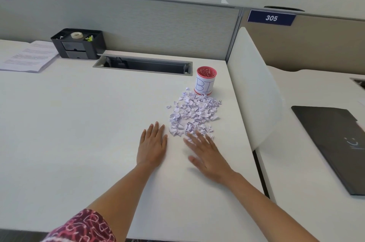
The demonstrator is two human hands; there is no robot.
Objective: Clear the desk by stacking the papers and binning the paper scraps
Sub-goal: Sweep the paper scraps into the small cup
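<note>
The paper scraps (194,112) lie in a loose heap right of the frame's centre, on the white desk (79,123). The heap's long axis runs from its lower edge up the frame to the red cup (205,81), marked in pen as the bin, whose base touches the heap's top end.

Both hands sit just below the heap, so the scraps lie up the frame from the fingers and the cup lies beyond them on the same line. The right hand (207,153) is the nearer: its fingers (190,139) are spread, motion-blurred, and reach the heap's lower edge, holding nothing. The left hand (153,143) lies flat on the desk just left of the heap's lower corner, fingers straight and close together, apart from the scraps. A push or a scoop up the frame would likely carry the scraps toward the cup, and its narrow mouth looks like the hard part.

Well apart, at the upper left, the printed papers (27,56) lie in a stack beside a black desk organiser (79,44). A dark laptop (331,143) rests on the next desk at the right
</note>
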